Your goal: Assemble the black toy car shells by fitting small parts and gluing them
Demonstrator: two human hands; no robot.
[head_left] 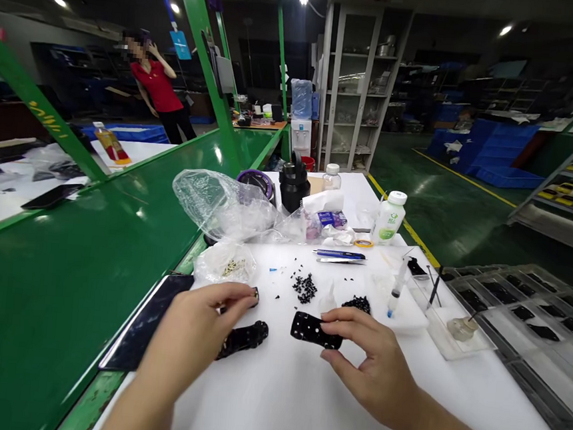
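White-topped workbench (260, 407) fills the lower middle of the view, with both of the person's hands working over it. The right hand (368, 363) grips the end of a black perforated plate (314, 330), its thumb beneath and fingers curled over the top edge. The left hand (191, 330) has its thumb and fingertips pinched closed on a small dark piece (254, 297), too small to identify. Just below that hand lies a second black perforated plate (243, 340), close to a dark glass panel (149, 320) at the table's left edge. Ahead of the plates are a heap of tiny black parts (305, 288) and a smaller black heap (357, 305). Beyond them lie a blue-handled tool (339, 254) and steel tweezers (341, 260), side by side. A syringe (397, 288) rests on a white pad to the right, near a clear dish (461, 327). Farther back stand a crumpled clear plastic bag (222, 206), a white bottle with a green label (389, 217) and a black cylindrical holder (294, 182). A grey tray of black pieces (524, 309) sits at the right. Well away, past a green conveyor (59, 289), a co-worker in a red shirt (157, 86) stands with one hand raised to the head.
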